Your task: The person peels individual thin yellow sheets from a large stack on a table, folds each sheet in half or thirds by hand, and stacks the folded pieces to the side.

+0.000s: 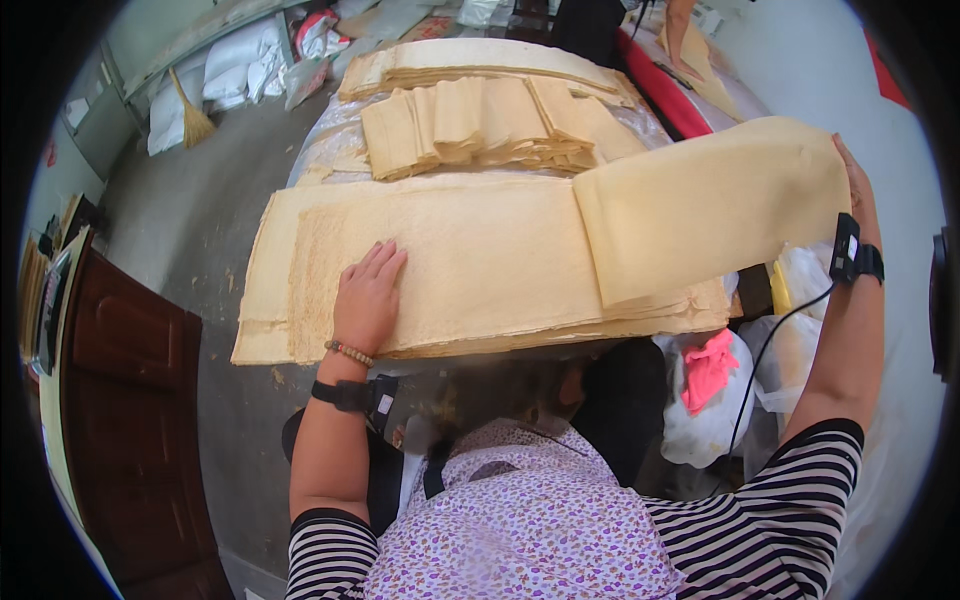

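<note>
A wide stack of thin, pale yellow sheets (460, 230) with rough edges lies across the table in front of me. Flat on its left part rests my left hand (371, 285), fingers stretched out, wearing a beaded bracelet and a strapped device. At the far right, my right hand (852, 172) grips the outer edge of a pale yellow sheet (715, 210). That sheet is lifted at its right end and creased near the middle, where it meets the stack. The sheet's edge hides part of my right fingers.
Folded sheets (480, 120) and another flat stack (490, 62) lie farther back. Beyond them, a co-worker's hand (683, 62) reaches onto a red-edged surface. White bags with a pink cloth (709, 370) stand at lower right. A dark wooden cabinet (130, 400) is on the left; a broom (192, 118) leans behind.
</note>
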The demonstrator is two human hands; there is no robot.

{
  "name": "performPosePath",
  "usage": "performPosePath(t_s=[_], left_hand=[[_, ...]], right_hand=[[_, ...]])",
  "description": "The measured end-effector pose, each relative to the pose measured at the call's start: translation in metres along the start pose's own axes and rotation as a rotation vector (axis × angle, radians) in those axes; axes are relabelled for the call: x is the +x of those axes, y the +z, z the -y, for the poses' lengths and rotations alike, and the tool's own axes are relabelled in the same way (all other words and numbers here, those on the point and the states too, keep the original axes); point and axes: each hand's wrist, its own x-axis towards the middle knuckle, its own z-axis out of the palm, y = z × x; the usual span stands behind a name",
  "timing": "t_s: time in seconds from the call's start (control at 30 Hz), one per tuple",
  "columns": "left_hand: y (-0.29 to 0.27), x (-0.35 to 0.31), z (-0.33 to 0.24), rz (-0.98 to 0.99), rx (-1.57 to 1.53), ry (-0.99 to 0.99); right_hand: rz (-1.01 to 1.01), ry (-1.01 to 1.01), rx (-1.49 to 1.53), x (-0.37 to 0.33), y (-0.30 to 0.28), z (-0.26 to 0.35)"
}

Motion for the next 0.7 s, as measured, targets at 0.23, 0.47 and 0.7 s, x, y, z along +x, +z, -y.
performPosePath(t_s=[0.23,0.47,0.7], left_hand=[[0.002,0.003,0.0,-0.004,-0.059,0.007],[-0.047,-0.018,-0.051,-0.133,-0.297,0.016],[-0.086,-0.113,-0.09,0.063,-0.469,-0.161]], right_hand=[[0.035,-0.566,-0.196,-0.044,0.06,0.013],[0.38,-0.727,-0.125,-0.045,0.214,-0.029],[0.72,-0.133,0.262,-0.053,0.412,-0.189]])
